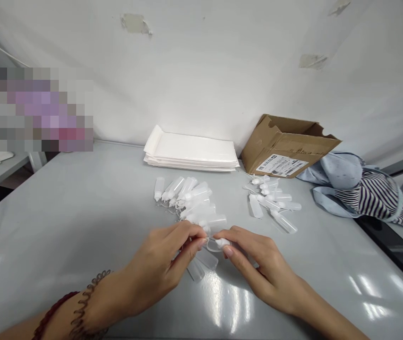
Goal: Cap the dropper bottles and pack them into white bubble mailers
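Observation:
Small translucent plastic squeeze bottles with white tops and thin tethers lie in a heap just beyond my hands. My right hand pinches the white top of one squeeze bottle between thumb and fingertips; its body is hidden by my hand. A thin white tether loops from that top to my left hand, whose thumb and forefinger are closed on the tether's end. Whatever sits at that end is too small to make out. Two more bottles lie on the table under my fingers.
A second pile of similar bottles lies to the right. Behind are a stack of white padded envelopes and an open cardboard box. A striped, light-blue cloth bag and a black phone-like object lie at the right edge.

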The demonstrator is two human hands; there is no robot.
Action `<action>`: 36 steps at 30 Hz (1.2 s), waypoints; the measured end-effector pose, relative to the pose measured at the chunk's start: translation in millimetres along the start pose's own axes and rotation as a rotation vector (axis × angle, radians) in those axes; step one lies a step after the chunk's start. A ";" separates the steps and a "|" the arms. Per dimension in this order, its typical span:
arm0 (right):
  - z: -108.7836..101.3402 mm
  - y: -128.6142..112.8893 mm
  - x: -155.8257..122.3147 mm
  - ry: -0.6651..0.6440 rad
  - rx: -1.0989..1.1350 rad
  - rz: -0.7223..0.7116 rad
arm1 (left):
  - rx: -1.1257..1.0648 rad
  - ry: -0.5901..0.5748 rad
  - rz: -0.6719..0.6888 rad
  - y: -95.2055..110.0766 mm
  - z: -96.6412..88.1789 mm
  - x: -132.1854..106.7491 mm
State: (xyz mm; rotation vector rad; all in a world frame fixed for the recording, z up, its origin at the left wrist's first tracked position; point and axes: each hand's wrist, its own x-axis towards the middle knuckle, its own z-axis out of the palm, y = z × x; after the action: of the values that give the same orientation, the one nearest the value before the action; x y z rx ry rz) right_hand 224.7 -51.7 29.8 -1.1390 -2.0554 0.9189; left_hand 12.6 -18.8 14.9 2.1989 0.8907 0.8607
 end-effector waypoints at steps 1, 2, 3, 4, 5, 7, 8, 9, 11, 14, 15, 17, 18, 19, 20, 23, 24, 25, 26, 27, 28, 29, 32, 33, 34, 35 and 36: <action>-0.1 -0.1 -0.2 0.002 0.002 0.001 | -0.001 -0.001 -0.001 -0.1 0.1 0.0; -0.1 0.0 -0.4 0.004 0.004 -0.001 | -0.001 -0.001 -0.001 -0.2 0.2 0.1; 0.0 0.2 -0.7 0.006 0.005 -0.005 | -0.001 0.003 0.003 -0.4 0.3 0.2; 0.1 0.4 -0.9 0.007 0.005 -0.011 | 0.001 0.010 0.009 -0.5 0.5 0.3; 0.3 0.7 -1.1 0.009 0.003 -0.017 | 0.004 0.016 0.013 -0.7 0.7 0.3; 0.6 1.3 -1.1 0.013 -0.001 -0.027 | 0.011 0.016 0.015 -1.2 1.0 -0.1; 0.7 1.5 -0.9 0.012 -0.002 -0.029 | 0.012 0.013 0.018 -1.5 1.2 -0.4; 0.6 1.7 -0.7 0.011 -0.003 -0.029 | 0.012 0.008 0.020 -1.9 1.3 -0.6; 0.0 1.8 -0.4 0.005 -0.003 -0.026 | 0.010 0.002 0.027 -2.6 1.5 -1.0; -1.0 1.4 -0.5 -0.001 0.000 -0.020 | 0.013 0.013 0.039 -3.1 1.6 -1.0; -1.3 1.2 -0.7 -0.001 0.000 -0.018 | 0.014 0.013 0.042 -3.0 1.5 -0.9; -1.4 0.7 -1.1 -0.001 -0.005 -0.016 | 0.018 0.013 0.054 -2.7 1.3 -0.7; -1.5 0.4 -1.2 -0.001 -0.008 -0.017 | 0.019 0.016 0.064 -2.4 1.1 -0.6; -1.5 0.2 -1.3 0.000 -0.012 -0.017 | 0.021 0.020 0.076 -2.2 0.9 -0.5; -1.6 0.1 -1.2 0.001 -0.016 -0.017 | 0.022 0.025 0.088 -2.0 0.8 -0.5; -2.0 0.4 -1.1 0.005 -0.032 -0.021 | 0.023 0.027 0.121 -1.2 0.3 0.0; -2.2 0.6 -1.1 0.005 -0.037 -0.021 | 0.023 0.025 0.130 -1.0 0.3 0.2; -2.2 0.9 -1.1 0.003 -0.042 -0.023 | 0.024 0.021 0.137 -0.8 0.3 0.3; -2.2 1.2 -1.2 0.003 -0.047 -0.029 | 0.029 0.018 0.141 -0.5 0.3 0.3; -2.1 1.5 -1.2 0.002 -0.051 -0.035 | 0.034 0.014 0.143 -0.3 0.4 0.3; -1.8 1.7 -1.2 0.004 -0.054 -0.042 | 0.040 0.005 0.144 -0.2 0.6 0.2; -1.5 1.7 -1.3 0.011 -0.056 -0.053 | 0.043 -0.006 0.141 0.0 0.9 0.0; 0.0 1.8 -1.4 0.038 -0.053 -0.078 | 0.042 -0.024 0.123 0.4 1.5 -0.4; 0.5 1.9 -1.5 0.045 -0.051 -0.082 | 0.038 -0.025 0.117 0.7 1.6 -0.4; 1.0 2.1 -1.6 0.052 -0.047 -0.088 | 0.037 -0.021 0.110 0.9 1.5 -0.5; 1.4 2.3 -1.7 0.054 -0.044 -0.094 | 0.035 -0.014 0.109 1.1 1.4 -0.6; 1.6 2.5 -1.8 0.057 -0.041 -0.103 | 0.033 -0.011 0.109 1.3 1.2 -0.9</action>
State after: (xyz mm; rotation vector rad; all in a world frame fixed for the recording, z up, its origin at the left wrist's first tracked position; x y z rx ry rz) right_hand 225.4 -52.8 26.6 -1.0570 -2.0745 0.7891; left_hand 13.4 -20.6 14.8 2.2961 0.7914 0.8890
